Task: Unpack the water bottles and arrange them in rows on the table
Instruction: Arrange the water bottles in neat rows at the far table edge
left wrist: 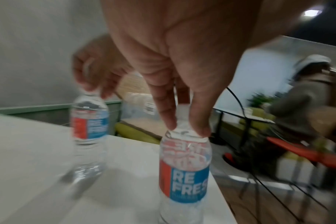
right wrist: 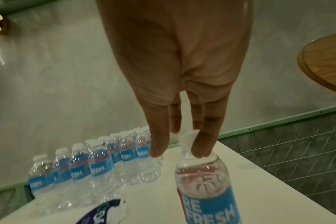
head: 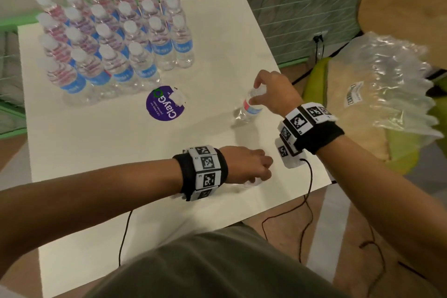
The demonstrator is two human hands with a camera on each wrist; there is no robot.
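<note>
Several water bottles with white caps and blue labels stand in rows at the far left of the white table. My right hand pinches the cap of one more bottle, tilted, right of the table's middle. In the right wrist view the fingertips clasp that cap above the bottle. My left hand pinches the cap of a second bottle, upright near the table's right edge. From the head camera the hand hides most of this bottle.
A round purple sticker lies in front of the rows. Empty clear plastic wrap lies on a yellow-green seat off the table's right side. A round wooden table stands behind it. Black cables hang over the near edge.
</note>
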